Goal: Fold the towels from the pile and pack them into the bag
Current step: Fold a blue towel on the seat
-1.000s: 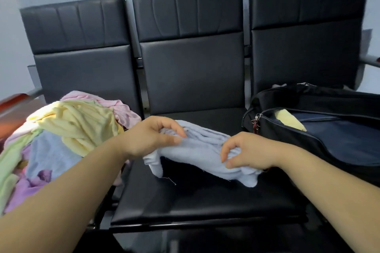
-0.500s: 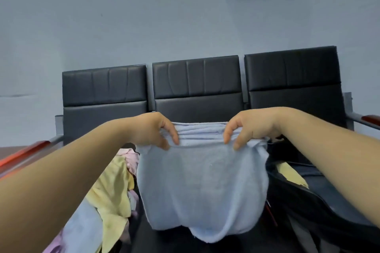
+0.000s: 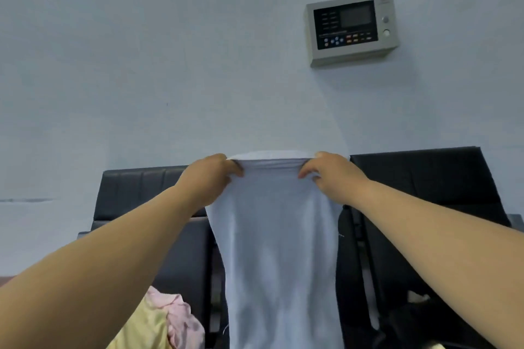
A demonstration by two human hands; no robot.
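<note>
STATE: left hand (image 3: pixel 208 177) and right hand (image 3: pixel 329 171) each pinch a top corner of the pale blue towel (image 3: pixel 279 249), hanging at 6 o'clock | PILE: towel pile (image 3: pixel 167 323) at 7 o'clock | RISK: uneven pinches may skew the fold; a slipped corner drops it.

Pale blue towel (image 3: pixel 279 249) hanging lengthwise, top edge bunched, held aloft.

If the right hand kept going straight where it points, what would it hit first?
Probably the wall behind the chairs; the right hand, gripping the towel, points forward and toward the left hand, which it might brush first. Depth unclear.
</note>
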